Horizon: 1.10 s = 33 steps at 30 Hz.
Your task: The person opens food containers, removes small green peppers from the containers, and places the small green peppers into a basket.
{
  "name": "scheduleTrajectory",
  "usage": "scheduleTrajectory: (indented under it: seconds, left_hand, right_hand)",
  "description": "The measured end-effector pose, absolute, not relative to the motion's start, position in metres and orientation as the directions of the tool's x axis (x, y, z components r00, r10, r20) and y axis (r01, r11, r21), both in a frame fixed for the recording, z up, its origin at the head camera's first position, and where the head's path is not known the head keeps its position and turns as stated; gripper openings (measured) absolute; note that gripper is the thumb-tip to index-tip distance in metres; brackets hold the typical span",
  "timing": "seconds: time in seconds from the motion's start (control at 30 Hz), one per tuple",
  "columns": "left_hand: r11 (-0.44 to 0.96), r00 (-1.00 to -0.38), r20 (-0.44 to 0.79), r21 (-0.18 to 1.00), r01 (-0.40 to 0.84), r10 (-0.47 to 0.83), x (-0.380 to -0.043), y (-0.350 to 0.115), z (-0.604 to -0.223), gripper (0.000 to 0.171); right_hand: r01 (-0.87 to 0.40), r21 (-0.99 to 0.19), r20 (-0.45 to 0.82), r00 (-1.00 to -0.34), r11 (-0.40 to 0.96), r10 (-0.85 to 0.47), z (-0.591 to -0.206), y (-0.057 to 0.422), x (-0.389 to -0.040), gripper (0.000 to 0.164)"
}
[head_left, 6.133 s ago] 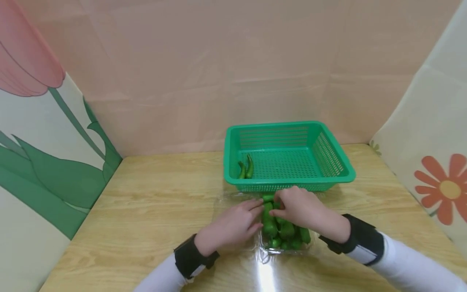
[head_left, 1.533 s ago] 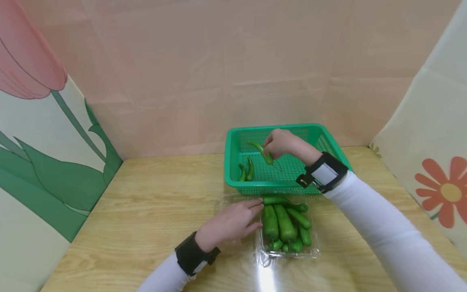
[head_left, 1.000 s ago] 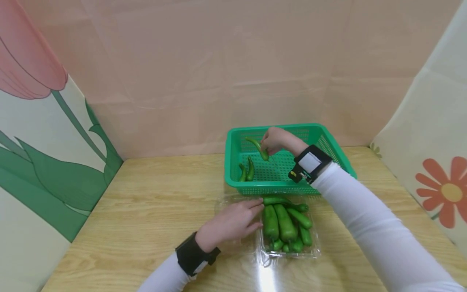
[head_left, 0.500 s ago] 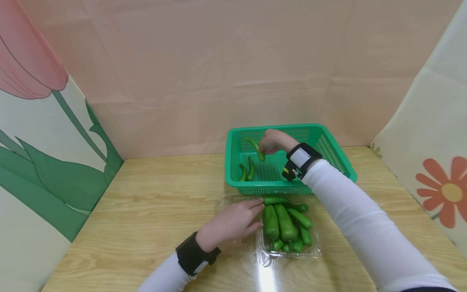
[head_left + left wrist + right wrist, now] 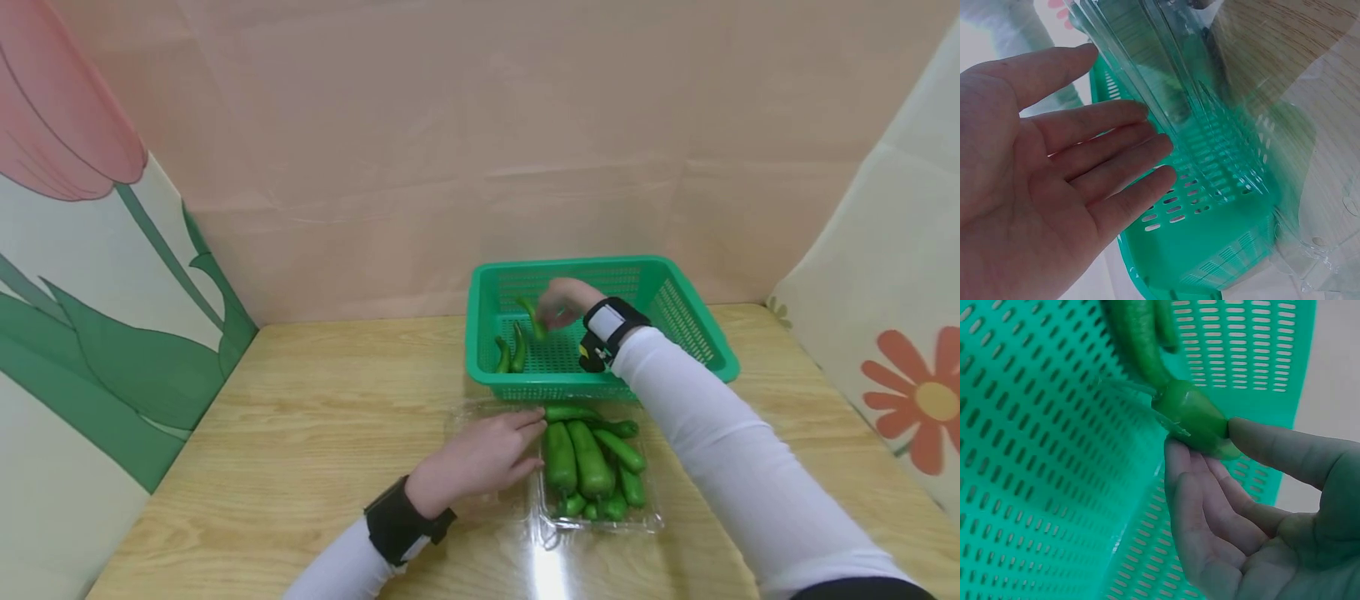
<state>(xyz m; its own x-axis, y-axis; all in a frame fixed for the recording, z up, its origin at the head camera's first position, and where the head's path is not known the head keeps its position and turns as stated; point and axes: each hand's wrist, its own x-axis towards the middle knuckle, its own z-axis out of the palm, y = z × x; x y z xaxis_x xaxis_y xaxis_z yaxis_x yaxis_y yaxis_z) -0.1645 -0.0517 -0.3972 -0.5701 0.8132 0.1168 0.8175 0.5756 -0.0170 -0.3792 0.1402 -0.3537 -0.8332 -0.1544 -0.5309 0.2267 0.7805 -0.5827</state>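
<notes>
My right hand (image 5: 566, 302) reaches into the green slotted plastic basket (image 5: 482, 317). Between its thumb and fingers it pinches a slim green chili pepper (image 5: 1194, 419), which hangs low beside the basket's slotted wall in the right wrist view. Two curved chili peppers (image 5: 519, 348) lie in the basket's left front corner. My left hand (image 5: 480, 454) lies with fingers extended, fingertips at the left edge of a clear plastic box (image 5: 637, 525) in front of the basket. Fat green peppers (image 5: 590, 462) and slimmer ones fill this box. The left wrist view shows the palm (image 5: 1029, 181) holding nothing.
The box's clear lid (image 5: 468, 408) lies folded out to the left, partly under my left hand. Everything stands on a wooden table (image 5: 300, 433). A plain pinkish cloth (image 5: 375, 167) rises behind it, and flower-patterned cloths (image 5: 922, 400) flank both sides.
Six seconds ago my right hand was at the peppers in the box. It has since carried a chili pepper to the basket and lowered it inside. My left hand stays put.
</notes>
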Motion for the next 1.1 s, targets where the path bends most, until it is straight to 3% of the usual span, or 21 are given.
scheduleTrajectory:
  seconds: [0.77,1.1]
  left_hand:
    - [0.581,-0.578,0.102,0.002,0.814,0.810,-0.164,-0.051,-0.397,0.053]
    - [0.575,-0.572,0.106,-0.002,0.818,0.814,-0.163,-0.051,-0.395,0.052]
  right_hand:
    - [0.266,-0.473,-0.694,-0.700,0.840,-0.169,-0.379,0.140,-0.384,0.042]
    - [0.387,-0.495,-0.760,-0.626,0.778,-0.172,-0.385,0.139,-0.385,0.051]
